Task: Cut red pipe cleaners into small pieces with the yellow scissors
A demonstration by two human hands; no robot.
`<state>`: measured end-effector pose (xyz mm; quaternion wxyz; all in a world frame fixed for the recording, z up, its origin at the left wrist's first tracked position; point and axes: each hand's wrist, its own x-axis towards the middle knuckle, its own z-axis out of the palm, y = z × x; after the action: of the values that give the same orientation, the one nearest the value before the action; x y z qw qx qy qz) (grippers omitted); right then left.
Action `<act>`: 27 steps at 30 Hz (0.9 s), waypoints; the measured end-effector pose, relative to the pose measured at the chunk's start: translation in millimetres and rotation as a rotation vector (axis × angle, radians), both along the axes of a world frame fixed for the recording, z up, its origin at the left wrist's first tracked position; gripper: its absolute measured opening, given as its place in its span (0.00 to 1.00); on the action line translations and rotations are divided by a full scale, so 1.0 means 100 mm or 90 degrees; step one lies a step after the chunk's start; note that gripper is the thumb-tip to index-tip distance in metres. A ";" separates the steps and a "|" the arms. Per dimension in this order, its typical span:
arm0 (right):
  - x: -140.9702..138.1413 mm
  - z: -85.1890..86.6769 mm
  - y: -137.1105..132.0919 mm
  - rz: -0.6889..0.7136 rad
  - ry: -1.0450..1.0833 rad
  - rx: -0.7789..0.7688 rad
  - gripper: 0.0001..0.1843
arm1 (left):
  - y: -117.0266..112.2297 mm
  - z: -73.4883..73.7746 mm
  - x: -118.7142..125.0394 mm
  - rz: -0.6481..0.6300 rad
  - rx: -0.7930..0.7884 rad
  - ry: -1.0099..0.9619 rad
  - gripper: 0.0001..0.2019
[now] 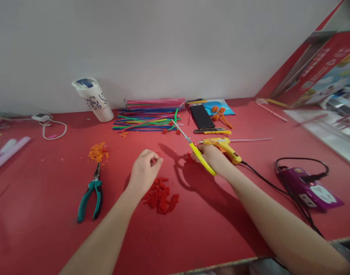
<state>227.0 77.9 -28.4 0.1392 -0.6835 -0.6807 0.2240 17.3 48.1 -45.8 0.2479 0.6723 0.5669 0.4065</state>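
Observation:
My right hand (211,157) grips scissors with yellow handles (202,158), their metal blades pointing up and to the left. Just left of them my left hand (143,170) is closed, thumb against curled fingers. Some red shows inside the curl, but I cannot make out what it is. Below and right of this hand lies a pile of small red cut pieces (161,198). More red bits (189,157) lie beside the right hand. A yellow glue gun (221,144) rests behind the right hand, partly hidden by it.
Pliers (90,194) and orange scraps (98,152) lie to the left. Behind are a white tumbler (94,101), colourful pipe cleaners (146,119), a phone (202,116), a utility knife (212,131) and an orange pipe-cleaner shape (219,112). A purple power strip (309,189) with cords sits right.

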 end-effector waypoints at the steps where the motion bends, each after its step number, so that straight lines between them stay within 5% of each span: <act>1: 0.00 0.00 0.00 -0.001 -0.010 0.003 0.10 | 0.01 0.00 -0.01 0.010 -0.002 0.001 0.02; 4: 0.01 0.09 -0.02 -0.008 -0.026 0.007 0.09 | 0.02 0.06 -0.06 -0.016 -0.018 0.031 0.03; 9: -0.04 0.24 -0.07 0.009 -0.025 0.016 0.07 | 0.02 0.22 -0.13 -0.179 -0.026 0.139 0.05; 14: -0.21 0.12 -0.14 0.055 0.012 0.053 0.05 | -0.07 0.22 -0.05 -0.309 -0.070 0.289 0.07; 21: -0.25 -0.02 -0.27 0.074 0.097 0.073 0.06 | -0.11 0.10 0.05 -0.265 -0.085 0.314 0.06; 25: -0.26 0.00 -0.33 0.078 0.181 0.035 0.06 | -0.08 0.10 0.05 -0.234 -0.103 0.236 0.05; 27: -0.29 0.00 -0.38 0.098 0.237 -0.006 0.06 | -0.10 0.10 0.08 -0.211 -0.155 0.096 0.05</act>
<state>198.4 40.1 -28.1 0.2423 -0.5765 -0.6925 0.3597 25.3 38.3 -36.2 0.3478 0.7498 0.5105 0.2372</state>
